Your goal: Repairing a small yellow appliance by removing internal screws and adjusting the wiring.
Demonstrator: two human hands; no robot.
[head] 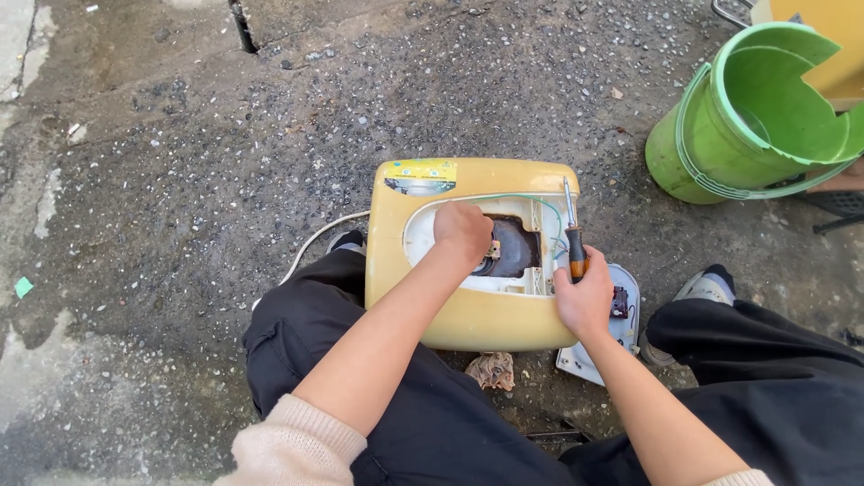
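Right hand (583, 301) fingers clamp a screwdriver (572, 236); left hand (463, 231) fingers curled inside yellow casing (468, 319).

Free room: bare ground (180, 162) ahead of and to the left of the yellow casing (468, 315), open to my left grip (463, 232).

Obstacles: green bucket (747, 117) well off at the far right; white cord (315, 238) trailing from the casing's left side; grey cover plate (621, 324) just beside my right grip (583, 301); crumpled rag (490, 369) at the casing's near edge; my knees flanking both sides.
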